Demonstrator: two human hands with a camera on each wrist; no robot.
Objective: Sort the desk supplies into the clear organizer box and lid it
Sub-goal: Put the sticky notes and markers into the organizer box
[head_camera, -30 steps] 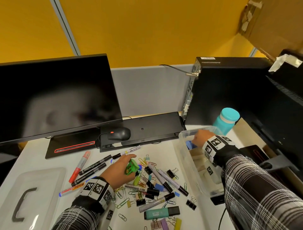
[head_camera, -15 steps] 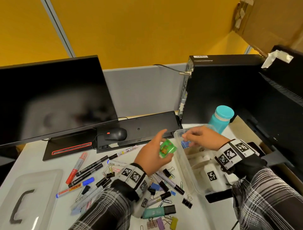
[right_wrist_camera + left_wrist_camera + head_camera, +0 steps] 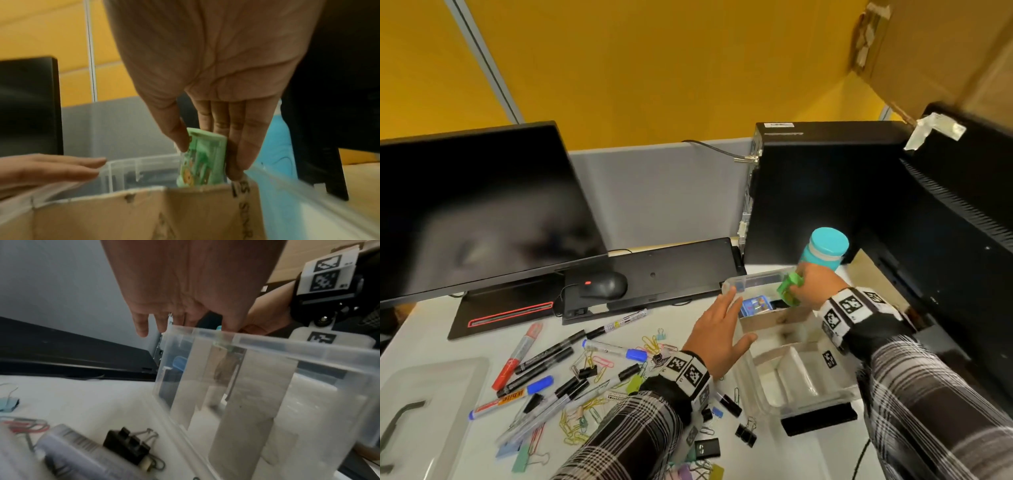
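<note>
The clear organizer box [image 3: 756, 387] with cardboard dividers [image 3: 774, 320] stands right of centre on the desk. My right hand [image 3: 813, 286] pinches a small green case [image 3: 787, 291] [image 3: 202, 160] between thumb and fingers, over the box's far compartment. A small blue case [image 3: 755, 305] lies inside there. My left hand [image 3: 717, 337] is flat with straight fingers against the box's left wall [image 3: 205, 382], holding nothing. Markers [image 3: 524, 349], paper clips [image 3: 650, 342] and binder clips [image 3: 746, 435] are scattered on the desk to the left. The clear lid [image 3: 421, 411] with its grey handle lies at the far left.
A monitor [image 3: 479, 209] stands at the back left, a black keyboard [image 3: 671, 270] and mouse [image 3: 604, 284] behind the clutter. A teal bottle [image 3: 825, 248] sits just beyond the box. A black computer tower [image 3: 818, 185] and black equipment [image 3: 962, 257] close off the right side.
The green case passed from my left hand to my right, which now holds it over the box. My left hand opened and dropped to the box's left wall.
</note>
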